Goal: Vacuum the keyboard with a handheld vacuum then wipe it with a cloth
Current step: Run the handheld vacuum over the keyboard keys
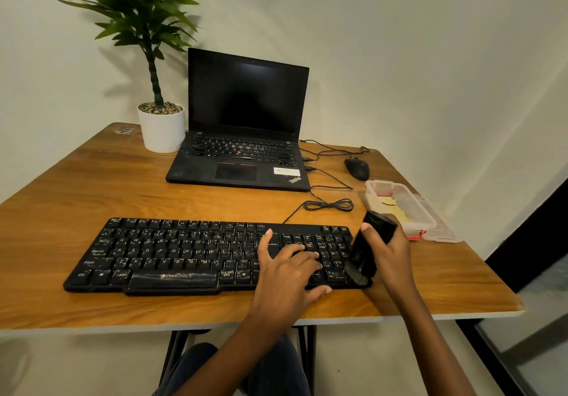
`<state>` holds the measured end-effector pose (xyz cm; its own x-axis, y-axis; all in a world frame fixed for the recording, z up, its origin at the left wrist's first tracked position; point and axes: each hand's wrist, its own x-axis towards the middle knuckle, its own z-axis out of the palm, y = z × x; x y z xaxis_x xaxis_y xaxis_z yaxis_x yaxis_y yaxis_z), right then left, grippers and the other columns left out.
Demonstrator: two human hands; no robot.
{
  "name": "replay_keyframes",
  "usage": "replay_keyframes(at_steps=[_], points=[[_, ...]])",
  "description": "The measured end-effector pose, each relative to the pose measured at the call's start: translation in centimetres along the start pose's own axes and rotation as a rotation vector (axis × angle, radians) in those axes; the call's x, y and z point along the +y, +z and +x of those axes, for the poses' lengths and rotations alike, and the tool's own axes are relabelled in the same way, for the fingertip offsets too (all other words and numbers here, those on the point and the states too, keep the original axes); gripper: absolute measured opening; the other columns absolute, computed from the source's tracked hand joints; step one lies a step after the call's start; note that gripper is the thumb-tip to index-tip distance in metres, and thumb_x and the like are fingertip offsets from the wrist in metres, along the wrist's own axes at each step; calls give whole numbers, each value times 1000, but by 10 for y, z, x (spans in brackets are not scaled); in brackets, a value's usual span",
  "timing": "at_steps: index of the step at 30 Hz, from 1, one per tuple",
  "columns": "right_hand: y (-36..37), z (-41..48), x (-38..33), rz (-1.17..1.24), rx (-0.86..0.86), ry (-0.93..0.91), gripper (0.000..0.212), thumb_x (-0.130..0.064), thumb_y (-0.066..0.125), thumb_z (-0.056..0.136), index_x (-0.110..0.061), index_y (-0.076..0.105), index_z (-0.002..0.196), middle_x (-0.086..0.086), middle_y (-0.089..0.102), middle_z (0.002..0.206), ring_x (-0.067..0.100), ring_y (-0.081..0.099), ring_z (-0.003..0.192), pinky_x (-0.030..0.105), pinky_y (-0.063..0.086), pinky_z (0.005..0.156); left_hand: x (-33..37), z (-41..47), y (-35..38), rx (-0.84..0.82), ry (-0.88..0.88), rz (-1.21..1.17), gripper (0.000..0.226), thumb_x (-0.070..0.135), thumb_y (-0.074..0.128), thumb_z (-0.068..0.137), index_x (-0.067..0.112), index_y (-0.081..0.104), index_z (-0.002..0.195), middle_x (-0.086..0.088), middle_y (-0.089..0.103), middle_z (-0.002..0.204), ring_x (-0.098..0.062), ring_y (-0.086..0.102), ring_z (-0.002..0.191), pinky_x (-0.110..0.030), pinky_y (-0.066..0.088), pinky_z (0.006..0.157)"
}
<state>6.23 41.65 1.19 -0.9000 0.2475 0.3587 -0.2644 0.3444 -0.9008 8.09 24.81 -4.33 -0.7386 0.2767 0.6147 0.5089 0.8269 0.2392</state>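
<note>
A black dusty keyboard (172, 254) lies across the near part of the wooden table (92, 180). My left hand (289, 269) rests flat on its right half, fingers spread over the keys near the arrow cluster. My right hand (390, 254) grips a black handheld vacuum (368, 248), tilted, with its nozzle down on the keyboard's bottom right corner by the number pad. A yellow cloth (396, 208) lies inside a clear plastic box (421, 211) to the right, partly hidden behind the vacuum.
An open black laptop (242, 149) stands behind the keyboard, with a potted plant (161, 125) to its left. A black mouse (356, 168) and loose cables (329, 203) lie at the right rear. The table's right edge is close to the plastic box.
</note>
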Motion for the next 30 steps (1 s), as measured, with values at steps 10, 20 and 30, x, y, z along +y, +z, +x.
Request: replay_keyframes(at_steps=[10,20,30], points=[[0,2,1,-16,-18,-1,18,-16,55,90,-18,48,107,-10,56,90,4,55,84,18,44,66,1,0,-2,13,9,-6,36,61,61,64,33,73,81,18,70,93,-5,64,97,-53,13,105],[-7,2,6,40,36,48,17,-16,54,91,-18,48,106,-7,56,91,5,55,86,19,46,67,2,-2,-2,8,8,-10,41,63,44,72,34,72,82,19,70,94,-3,64,98,-53,15,105],[7,9,9,24,99,22,18,-19,54,91,-18,48,108,-8,56,91,5,55,85,20,46,67,0,-1,0,17,26,2,33,59,71,64,32,73,83,17,71,94,-5,65,99,-53,14,105]])
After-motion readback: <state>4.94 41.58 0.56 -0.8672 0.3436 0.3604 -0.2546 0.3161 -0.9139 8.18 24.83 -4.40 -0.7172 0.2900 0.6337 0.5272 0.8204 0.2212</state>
